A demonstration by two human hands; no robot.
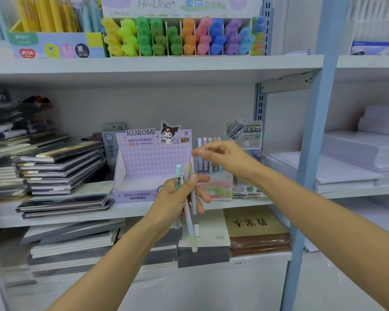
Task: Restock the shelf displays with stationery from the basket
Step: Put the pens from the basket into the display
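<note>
Lilac checked display box; pastel-banded pens.

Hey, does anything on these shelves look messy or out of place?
The notebook stacks at the middle shelf's left are fanned and crooked, not squared. The Kuromi display box beside them looks empty. Top-shelf highlighters lean unevenly in their slots.

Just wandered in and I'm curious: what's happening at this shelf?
A person is restocking a stationery shelf. The left hand grips a few pastel pens upright in front of it. The right hand reaches to the top of one pen; blur hides whether it pinches it. Behind stand a purple Kuromi box and, right of it, a pen box already holding pens.
</note>
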